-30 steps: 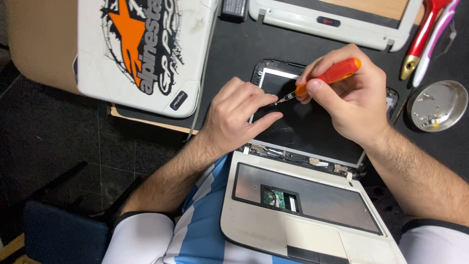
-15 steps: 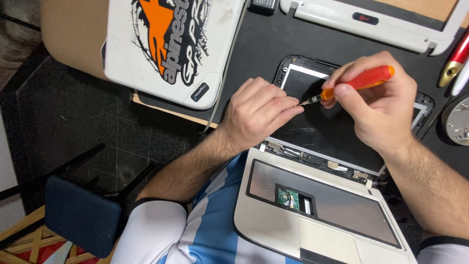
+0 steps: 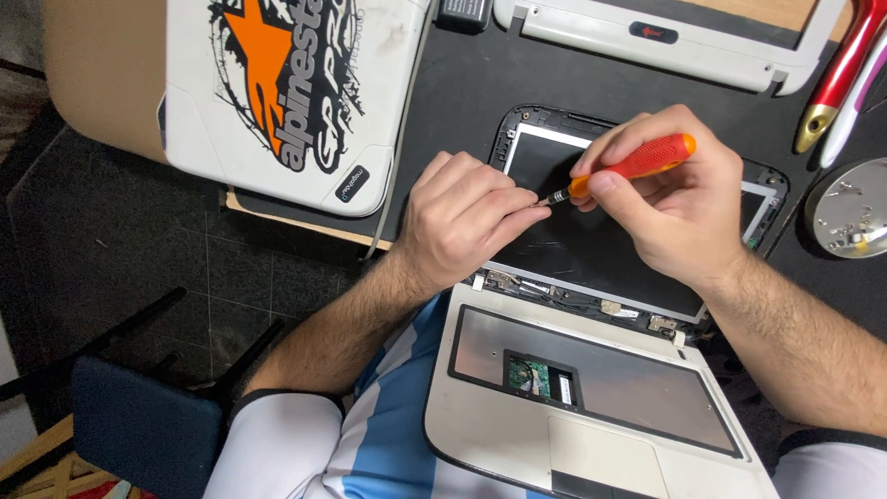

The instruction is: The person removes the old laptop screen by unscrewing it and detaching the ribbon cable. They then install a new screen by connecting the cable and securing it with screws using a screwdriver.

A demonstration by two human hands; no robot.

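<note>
A small white laptop [image 3: 499, 416] lies open before me, its keyboard removed and a green circuit part showing in the bay. Its black screen panel [image 3: 601, 249] lies flat on the dark mat with the bezel off. My right hand [image 3: 679, 199] grips an orange-handled screwdriver [image 3: 637, 162], the tip pointing left toward my left hand. My left hand [image 3: 467, 217] rests on the screen's left edge, fingers curled and pinched at the screwdriver tip; whether it holds something small is hidden.
A white laptop lid with an orange and black sticker [image 3: 286, 92] lies at the upper left. A white screen bezel [image 3: 647, 37] lies at the top. A round metal dish with screws [image 3: 850, 217] and red-handled tools [image 3: 836, 74] sit at the right. A blue chair [image 3: 148, 425] stands below left.
The view has shifted slightly, so everything sits a little differently in frame. Both hands stay at the screen's upper left with the screwdriver tip between them.
</note>
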